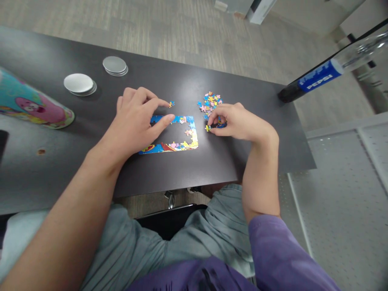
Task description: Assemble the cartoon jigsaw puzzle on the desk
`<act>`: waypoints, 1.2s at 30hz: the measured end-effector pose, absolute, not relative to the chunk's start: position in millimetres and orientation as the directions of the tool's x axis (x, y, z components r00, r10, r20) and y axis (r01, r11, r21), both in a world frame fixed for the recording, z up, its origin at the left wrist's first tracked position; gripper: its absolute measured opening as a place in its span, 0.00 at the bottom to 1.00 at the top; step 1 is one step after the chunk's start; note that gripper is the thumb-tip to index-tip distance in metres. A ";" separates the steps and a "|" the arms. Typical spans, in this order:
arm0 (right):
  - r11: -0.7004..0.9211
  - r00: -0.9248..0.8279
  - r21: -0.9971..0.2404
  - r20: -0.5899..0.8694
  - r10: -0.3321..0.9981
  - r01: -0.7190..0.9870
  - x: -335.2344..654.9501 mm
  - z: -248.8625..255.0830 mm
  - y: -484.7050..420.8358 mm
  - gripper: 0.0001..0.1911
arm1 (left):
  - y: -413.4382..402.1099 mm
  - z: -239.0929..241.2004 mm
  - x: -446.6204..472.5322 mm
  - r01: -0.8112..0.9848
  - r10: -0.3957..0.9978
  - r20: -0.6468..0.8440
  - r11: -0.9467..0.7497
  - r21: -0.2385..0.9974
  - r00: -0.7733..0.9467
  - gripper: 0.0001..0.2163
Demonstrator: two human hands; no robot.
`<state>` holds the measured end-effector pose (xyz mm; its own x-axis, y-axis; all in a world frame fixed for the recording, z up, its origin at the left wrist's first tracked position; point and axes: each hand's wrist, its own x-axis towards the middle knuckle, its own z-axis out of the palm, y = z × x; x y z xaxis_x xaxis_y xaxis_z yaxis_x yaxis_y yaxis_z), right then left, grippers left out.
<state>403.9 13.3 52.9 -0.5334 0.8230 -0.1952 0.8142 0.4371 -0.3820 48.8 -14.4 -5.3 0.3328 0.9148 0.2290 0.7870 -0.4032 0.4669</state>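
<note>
A partly joined jigsaw puzzle (194,139) lies flat on the dark table, its colourful border forming a frame around bare tabletop. My left hand (136,117) rests over the frame's left side, thumb and index finger spread apart. At its index fingertip is a small blue and orange loose piece (171,104); whether they touch I cannot tell. To the right of the frame, my right hand (232,120) pinches a yellow puzzle piece (207,128) between thumb and fingers. Just beyond that hand is a pile of loose puzzle pieces (210,101), partly hidden by the fingers.
Two stacks of silvery discs, a nearer stack (79,83) and a farther stack (115,64), sit at the back left. A colourful cylindrical canister (33,101) stands at the left. Near the right table edge is a Pepsi bottle (321,76) with dark liquid.
</note>
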 end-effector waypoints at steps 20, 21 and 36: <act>0.258 -0.474 -0.798 -0.039 0.880 0.544 346.4 34.3 -34.0 0.07 | -9.5 -10.2 51.1 0.702 0.842 0.232 -0.536 0.470 0.487 0.15; 0.255 -0.479 -0.802 -0.043 0.877 0.540 346.5 33.2 -34.1 0.07 | -9.3 -9.8 51.7 0.695 0.838 0.231 -0.541 0.473 0.495 0.15; 0.307 -0.494 -0.702 -0.074 0.866 0.643 337.0 30.4 -33.3 0.03 | -10.0 1.0 58.7 0.623 0.787 0.134 -0.569 0.537 0.602 0.14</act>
